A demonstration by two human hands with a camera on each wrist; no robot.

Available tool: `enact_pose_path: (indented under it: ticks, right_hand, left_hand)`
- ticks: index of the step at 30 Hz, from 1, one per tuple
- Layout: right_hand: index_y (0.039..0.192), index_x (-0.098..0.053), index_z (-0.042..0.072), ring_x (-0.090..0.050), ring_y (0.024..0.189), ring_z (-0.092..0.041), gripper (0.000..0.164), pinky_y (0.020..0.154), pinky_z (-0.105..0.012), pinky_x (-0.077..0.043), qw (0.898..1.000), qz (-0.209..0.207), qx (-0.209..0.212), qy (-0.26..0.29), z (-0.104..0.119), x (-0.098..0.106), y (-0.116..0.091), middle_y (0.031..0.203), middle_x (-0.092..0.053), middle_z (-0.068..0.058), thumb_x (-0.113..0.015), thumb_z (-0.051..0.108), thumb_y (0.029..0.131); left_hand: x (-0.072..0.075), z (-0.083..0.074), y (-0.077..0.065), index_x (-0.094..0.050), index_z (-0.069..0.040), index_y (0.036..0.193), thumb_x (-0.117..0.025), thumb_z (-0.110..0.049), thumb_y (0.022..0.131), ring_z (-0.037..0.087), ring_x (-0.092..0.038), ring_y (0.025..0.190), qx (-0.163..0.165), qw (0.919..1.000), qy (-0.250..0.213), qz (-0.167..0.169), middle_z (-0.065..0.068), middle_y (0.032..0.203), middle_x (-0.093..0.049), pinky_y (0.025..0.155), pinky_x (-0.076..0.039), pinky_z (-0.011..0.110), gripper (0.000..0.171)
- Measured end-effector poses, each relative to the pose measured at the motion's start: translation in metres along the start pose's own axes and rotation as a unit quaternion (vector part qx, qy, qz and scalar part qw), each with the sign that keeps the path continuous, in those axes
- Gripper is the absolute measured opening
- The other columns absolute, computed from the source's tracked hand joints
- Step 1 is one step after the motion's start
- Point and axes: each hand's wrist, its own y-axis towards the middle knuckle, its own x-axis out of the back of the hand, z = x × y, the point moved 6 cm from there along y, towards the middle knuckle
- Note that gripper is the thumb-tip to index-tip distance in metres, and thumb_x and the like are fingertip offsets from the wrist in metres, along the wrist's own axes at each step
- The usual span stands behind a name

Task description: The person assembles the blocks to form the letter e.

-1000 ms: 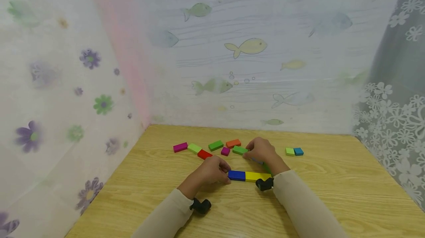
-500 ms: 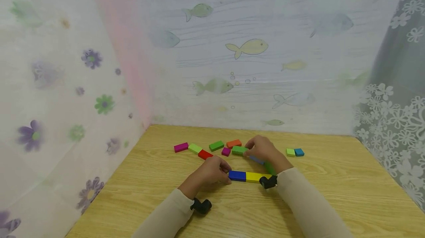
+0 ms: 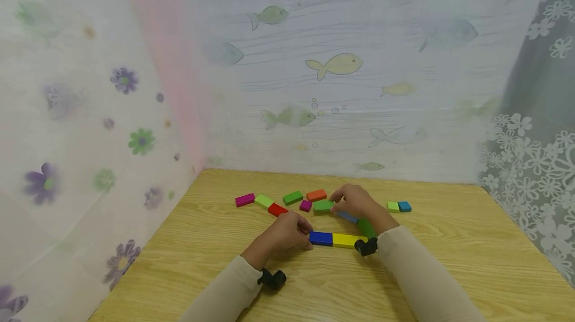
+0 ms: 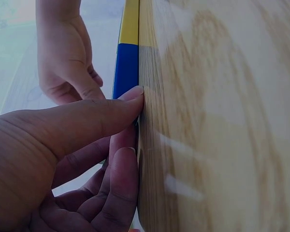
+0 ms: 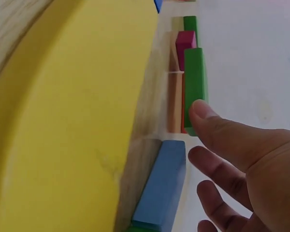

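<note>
In the head view, my right hand [image 3: 357,201] holds the right end of a green block [image 3: 323,206] between thumb and forefinger. The right wrist view shows the thumb on that green block [image 5: 194,82]; the forefinger is hidden behind it. My left hand [image 3: 286,232] pinches the left end of a blue block [image 3: 321,238], its thumb at the near edge. A yellow block [image 3: 347,240] joins the blue one end to end. Beyond it, a dark green block [image 3: 366,228] and a light blue block [image 3: 347,216] run slantwise toward my right hand.
A magenta block [image 3: 244,199], a lime block [image 3: 264,201] and a red block [image 3: 277,209] form a slanted row at left. Behind lie another green block [image 3: 293,197], an orange block [image 3: 316,195] and a small magenta cube [image 3: 305,205]. Lime [image 3: 393,206] and teal cubes [image 3: 405,206] sit at right.
The green block under my right hand has turned slightly and come a little nearer. The right forearm has shifted slightly right, uncovering more of the dark green and light blue blocks. The left hand stays put.
</note>
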Motion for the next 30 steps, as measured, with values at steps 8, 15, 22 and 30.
enact_pose_path:
  ticks: [8,15,22,30]
  right_hand:
    - [0.121,-0.078,0.013,-0.068,0.114,-0.029,0.031,0.098,-0.05,-0.055,1.0,0.006,-0.008,0.004,-0.0016,-0.007,-0.0004,0.118,-0.076,-0.004,-0.08,0.022,0.092]
    - [0.121,-0.078,0.012,-0.069,0.11,-0.027,0.031,0.097,-0.049,-0.055,1.0,0.009,-0.014,0.009,-0.0009,-0.0066,-0.0027,0.115,-0.076,-0.004,-0.08,0.022,0.092]
    - [0.121,-0.077,0.011,-0.069,0.109,-0.027,0.031,0.098,-0.05,-0.055,1.0,0.004,-0.016,0.001,-0.0036,-0.0054,-0.0039,0.116,-0.076,-0.005,-0.08,0.022,0.092]
    - [0.12,-0.078,0.01,-0.068,0.106,-0.026,0.031,0.095,-0.048,-0.056,1.0,0.006,-0.006,-0.006,-0.0044,-0.0065,-0.0032,0.116,-0.076,-0.006,-0.08,0.022,0.092]
  left_hand:
    - [-0.0007,0.0008,-0.0003,-0.08,-0.012,0.109,-0.093,-0.016,0.076,0.015,-0.066,0.092,0.003,1.0,-0.001,-0.001,-0.004,0.099,-0.073,0.084,-0.059,0.038,0.036]
    - [-0.0001,0.0011,-0.0002,-0.08,-0.014,0.111,-0.093,-0.017,0.076,0.014,-0.066,0.092,0.005,1.0,-0.003,0.0,-0.005,0.1,-0.073,0.084,-0.059,0.037,0.037]
    - [-0.0001,0.0003,-0.0003,-0.08,-0.013,0.111,-0.093,-0.016,0.077,0.015,-0.065,0.092,0.007,1.0,-0.002,-0.001,-0.004,0.099,-0.073,0.082,-0.059,0.036,0.037]
    - [-0.0001,-0.0006,-0.0006,-0.079,-0.012,0.11,-0.093,-0.014,0.076,0.016,-0.065,0.092,0.011,0.9999,-0.006,-0.002,-0.003,0.099,-0.073,0.084,-0.059,0.038,0.037]
